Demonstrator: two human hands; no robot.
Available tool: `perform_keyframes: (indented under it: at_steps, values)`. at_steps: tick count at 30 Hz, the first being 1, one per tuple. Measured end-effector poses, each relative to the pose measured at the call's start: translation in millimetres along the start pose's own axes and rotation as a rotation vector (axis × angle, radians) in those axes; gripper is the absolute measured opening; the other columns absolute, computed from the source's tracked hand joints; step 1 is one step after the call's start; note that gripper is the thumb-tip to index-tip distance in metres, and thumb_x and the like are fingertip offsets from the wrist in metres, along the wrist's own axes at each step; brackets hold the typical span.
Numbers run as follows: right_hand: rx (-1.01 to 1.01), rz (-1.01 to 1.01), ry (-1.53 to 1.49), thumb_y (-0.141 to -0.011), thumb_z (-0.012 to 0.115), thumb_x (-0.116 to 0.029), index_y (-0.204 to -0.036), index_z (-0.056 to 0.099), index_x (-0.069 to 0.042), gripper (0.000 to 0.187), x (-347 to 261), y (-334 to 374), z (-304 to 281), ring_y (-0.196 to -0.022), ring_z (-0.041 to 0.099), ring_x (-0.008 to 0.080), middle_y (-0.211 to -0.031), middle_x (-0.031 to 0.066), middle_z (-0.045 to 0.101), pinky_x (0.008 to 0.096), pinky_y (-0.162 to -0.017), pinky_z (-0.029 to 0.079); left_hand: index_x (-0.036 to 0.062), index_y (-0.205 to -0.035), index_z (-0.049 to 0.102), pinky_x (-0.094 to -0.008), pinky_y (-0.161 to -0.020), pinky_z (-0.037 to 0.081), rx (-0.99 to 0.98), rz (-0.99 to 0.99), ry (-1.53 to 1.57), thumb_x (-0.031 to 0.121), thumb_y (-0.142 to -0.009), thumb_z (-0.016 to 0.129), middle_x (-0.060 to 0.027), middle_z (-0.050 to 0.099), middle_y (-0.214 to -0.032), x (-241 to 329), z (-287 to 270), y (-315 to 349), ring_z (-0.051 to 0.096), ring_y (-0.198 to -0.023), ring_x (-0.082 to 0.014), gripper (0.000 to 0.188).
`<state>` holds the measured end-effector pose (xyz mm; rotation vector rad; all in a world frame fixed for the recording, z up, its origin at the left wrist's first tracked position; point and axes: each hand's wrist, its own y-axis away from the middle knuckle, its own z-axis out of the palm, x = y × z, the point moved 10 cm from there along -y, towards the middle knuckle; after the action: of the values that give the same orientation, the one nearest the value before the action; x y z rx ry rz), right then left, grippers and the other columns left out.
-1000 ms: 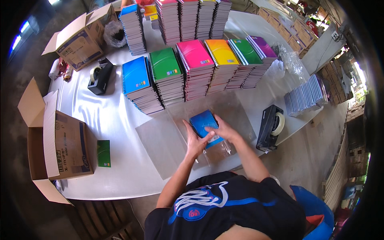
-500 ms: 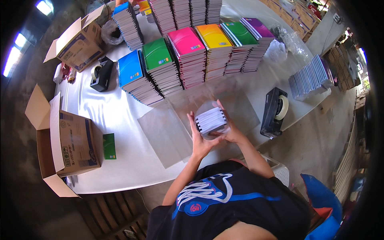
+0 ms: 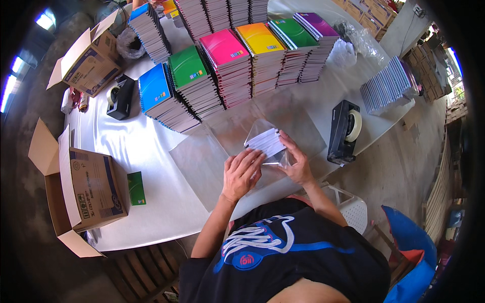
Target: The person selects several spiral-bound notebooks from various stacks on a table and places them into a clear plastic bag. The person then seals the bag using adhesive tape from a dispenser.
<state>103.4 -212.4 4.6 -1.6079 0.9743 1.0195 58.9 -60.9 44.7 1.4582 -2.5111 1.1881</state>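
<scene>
Worktop (image 3: 164, 217): pale, glossy. Near-left corner: open carton (image 3: 98, 187); green cover (image 3: 136, 188) just beside it. Farther back along left edge: second carton (image 3: 93, 65), black tape dispenser (image 3: 121, 100). Across middle: spiral-notebook stacks (image 3: 233, 73), back row (image 3: 237, 15) beyond. Right edge: second dispenser (image 3: 339, 134), notebook bundle (image 3: 385, 88). Toward near edge: clear plastic sheets (image 3: 194, 159).

The tabletop (image 3: 157, 166) gleams smooth before me. Glossy clear plastic (image 3: 256, 132) wraps the paper bundle (image 3: 270, 142); matt cardboard forms the carton (image 3: 95, 188) at the near-left corner, dark plastic the tape dispenser (image 3: 337, 136) near the right edge.
</scene>
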Motion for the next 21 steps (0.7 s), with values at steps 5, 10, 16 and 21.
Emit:
perform_keyframes:
  at_steps: [5,10,16,21]
  values:
    - [-0.169,-0.227,0.376,-0.07,0.071,-0.006,-0.119,0.06,-0.011,0.05,-28.4,-9.4,4.4,-0.131,0.04,0.0231,-0.136,0.0058,0.049,0.04,-0.11,0.025,0.0219,-0.122,0.056,-0.0358,-0.091,0.035,-0.149,0.066,-0.104,0.014,-0.068,0.071,0.0018,0.055,-0.123,4.3,4.2,-6.8,0.051,-0.114,-0.0158,0.057]
    - [-0.331,-0.314,0.563,-0.074,0.071,-0.013,-0.119,0.06,-0.017,0.046,-34.9,-18.4,14.3,-0.13,0.04,0.0187,-0.133,-0.0011,0.051,0.0483,-0.112,0.016,0.0226,-0.128,0.05,-0.0389,-0.09,0.036,-0.293,0.054,-0.078,0.021,-0.069,0.07,0.0017,0.049,-0.13,1.2,5.1,-11.0,0.048,-0.119,-0.0171,0.062]
    - [-0.373,-0.404,0.724,-0.076,0.07,-0.016,-0.119,0.057,-0.022,0.045,-39.2,-20.0,20.4,-0.129,0.041,0.0174,-0.13,-0.0036,0.052,0.0555,-0.111,0.013,0.0198,-0.136,0.043,-0.0411,-0.091,0.036,-0.376,0.071,0.136,0.044,-0.074,0.063,0.0,0.043,-0.14,0.6,-2.3,-24.1,0.047,-0.116,-0.0219,0.07]
    - [-0.483,-0.171,0.616,-0.072,0.07,-0.011,-0.119,0.055,-0.018,0.049,-39.0,-22.8,20.2,-0.133,0.035,0.0225,-0.136,0.0018,0.046,0.0521,-0.112,0.016,0.026,-0.139,0.041,-0.0542,-0.101,0.02,-0.58,0.028,-0.045,0.065,-0.076,0.055,0.0044,0.04,-0.143,-11.5,7.2,-27.6,0.033,-0.129,-0.0254,0.076]
